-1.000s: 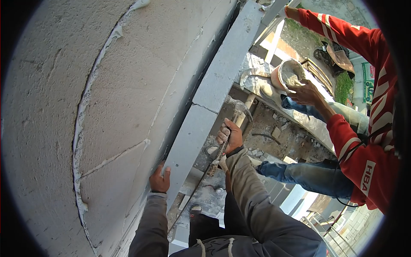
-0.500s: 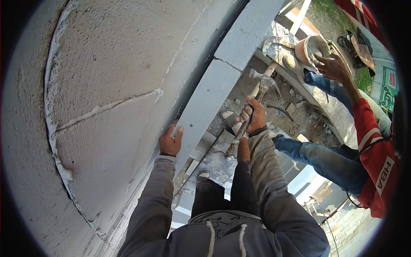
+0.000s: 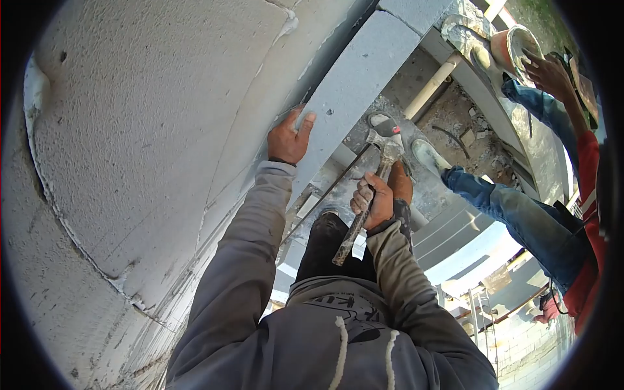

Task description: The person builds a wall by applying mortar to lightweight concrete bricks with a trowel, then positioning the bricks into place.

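Right hand (image 3: 377,203): fingers clenched round the hammer (image 3: 355,234) at mid-handle, butt toward seven o'clock, head toward one. Left hand (image 3: 290,138): fingers loosely spread, thumb on the face of the grey block (image 3: 356,71), fingertips at its wall-side edge; could not tell how hard they pressed. Block ran from there toward one o'clock, along the wall (image 3: 143,143).

Change over the last second: hammer had come back toward the body, its head now at three o'clock from the left hand and clear of the block. Left hand had kept its place by the small pit. Judged a pause between blows, block only steadied. Co-worker's hand (image 3: 549,78) at two o'clock, at a bucket (image 3: 504,49).
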Available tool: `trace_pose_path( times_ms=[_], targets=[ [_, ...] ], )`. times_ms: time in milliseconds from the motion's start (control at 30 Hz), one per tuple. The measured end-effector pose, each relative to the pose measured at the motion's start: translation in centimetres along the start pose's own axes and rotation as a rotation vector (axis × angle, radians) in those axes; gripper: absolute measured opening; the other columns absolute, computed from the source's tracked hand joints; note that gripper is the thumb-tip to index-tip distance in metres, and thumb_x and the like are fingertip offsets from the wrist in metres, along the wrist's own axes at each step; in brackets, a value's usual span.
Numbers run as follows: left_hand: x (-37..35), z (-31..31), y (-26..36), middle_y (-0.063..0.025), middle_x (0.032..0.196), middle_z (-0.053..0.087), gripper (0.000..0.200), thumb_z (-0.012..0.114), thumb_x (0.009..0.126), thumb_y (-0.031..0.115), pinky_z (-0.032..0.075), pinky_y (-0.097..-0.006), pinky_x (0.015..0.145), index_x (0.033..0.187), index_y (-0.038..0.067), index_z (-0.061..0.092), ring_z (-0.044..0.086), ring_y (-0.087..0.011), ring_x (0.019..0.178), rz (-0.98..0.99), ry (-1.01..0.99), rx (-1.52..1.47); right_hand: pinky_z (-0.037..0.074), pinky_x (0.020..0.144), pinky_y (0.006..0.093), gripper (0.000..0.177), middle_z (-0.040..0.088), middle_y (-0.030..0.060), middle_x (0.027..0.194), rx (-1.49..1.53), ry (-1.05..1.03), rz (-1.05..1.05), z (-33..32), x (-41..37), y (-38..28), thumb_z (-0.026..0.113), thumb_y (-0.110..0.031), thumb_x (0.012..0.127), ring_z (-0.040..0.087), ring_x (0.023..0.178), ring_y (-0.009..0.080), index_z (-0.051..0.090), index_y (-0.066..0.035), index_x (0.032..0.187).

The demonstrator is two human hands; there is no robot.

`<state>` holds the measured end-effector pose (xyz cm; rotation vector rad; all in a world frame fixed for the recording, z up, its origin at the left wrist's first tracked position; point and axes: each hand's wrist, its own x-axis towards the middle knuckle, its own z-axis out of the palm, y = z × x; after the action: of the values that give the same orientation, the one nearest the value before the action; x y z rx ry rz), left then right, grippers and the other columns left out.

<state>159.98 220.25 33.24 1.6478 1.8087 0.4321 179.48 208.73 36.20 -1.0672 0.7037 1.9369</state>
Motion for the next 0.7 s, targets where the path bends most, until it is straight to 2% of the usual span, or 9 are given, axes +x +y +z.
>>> trace_pose_path(
  times_ms=[67,233,300,367,533,633,700],
  targets=[
    [0.1,0.3,-0.6,-0.0218,0.095,0.065,0.051,0.051,0.088,0.049,0.05,-0.0386,0.076,0.111,0.004,0.061,0.064,-0.0349,0.088,0.005,0.012,0.012,0.032,0.033,0.0298,0.022,0.036,-0.0026,0.046,0.075,-0.061,-0.04,0.2,0.2,1.5,0.056,-0.025,0.086,0.037,0.032,0.0145,0.047,-0.01,0.072],
    [0.1,0.3,-0.7,-0.0235,0.095,0.064,0.056,0.049,0.087,0.053,0.05,-0.039,0.076,0.112,0.004,0.061,0.064,-0.0356,0.088,-0.033,-0.019,0.002,0.033,0.032,0.0306,0.022,0.037,-0.0027,0.046,0.019,-0.066,0.027,2.1,0.0,1.8,0.058,-0.025,0.085,0.037,0.032,0.0142,0.049,-0.01,0.072],
    [0.0,0.4,-1.0,-0.021,0.093,0.065,0.049,0.05,0.089,0.046,0.05,-0.0381,0.074,0.11,0.002,0.061,0.064,-0.035,0.087,0.022,0.01,0.065,0.033,0.033,0.0298,0.021,0.036,-0.0035,0.046,0.028,-0.039,0.016,2.3,-0.3,1.8,0.056,-0.024,0.086,0.037,0.032,0.0129,0.049,-0.01,0.072],
    [-0.1,0.3,-1.1,-0.0214,0.094,0.065,0.05,0.05,0.089,0.046,0.05,-0.0383,0.075,0.11,0.002,0.061,0.064,-0.0352,0.087,0.025,0.007,0.069,0.033,0.034,0.0289,0.02,0.036,-0.0044,0.046,0.042,0.021,-0.012,2.5,-0.6,2.0,0.056,-0.023,0.087,0.038,0.034,0.0115,0.049,-0.01,0.073],
    [0.1,0.3,-0.9,-0.0219,0.095,0.064,0.051,0.05,0.089,0.047,0.05,-0.0387,0.076,0.11,0.002,0.06,0.063,-0.0354,0.09,0.033,-0.002,0.049,0.033,0.033,0.0296,0.021,0.036,-0.0049,0.046,0.007,-0.016,0.042,2.4,-0.2,3.2,0.056,-0.023,0.086,0.037,0.033,0.012,0.049,-0.011,0.072],
    [0.0,0.1,-0.8,-0.0217,0.096,0.064,0.051,0.049,0.089,0.047,0.05,-0.0385,0.077,0.111,0.002,0.06,0.063,-0.035,0.091,-0.007,-0.035,0.032,0.032,0.033,0.0295,0.021,0.036,-0.0049,0.046,0.021,0.016,0.014,2.5,-0.2,3.2,0.055,-0.023,0.086,0.036,0.033,0.0124,0.048,-0.011,0.071],
    [0.1,0.1,-0.8,-0.0242,0.099,0.063,0.06,0.047,0.088,0.054,0.05,-0.0398,0.078,0.114,0.002,0.06,0.063,-0.0369,0.091,0.01,-0.028,0.018,0.033,0.033,0.0326,0.022,0.037,-0.0022,0.046,0.141,0.143,-0.058,2.7,0.0,3.3,0.058,-0.023,0.085,0.036,0.032,0.0151,0.047,-0.011,0.069]
  ],
)
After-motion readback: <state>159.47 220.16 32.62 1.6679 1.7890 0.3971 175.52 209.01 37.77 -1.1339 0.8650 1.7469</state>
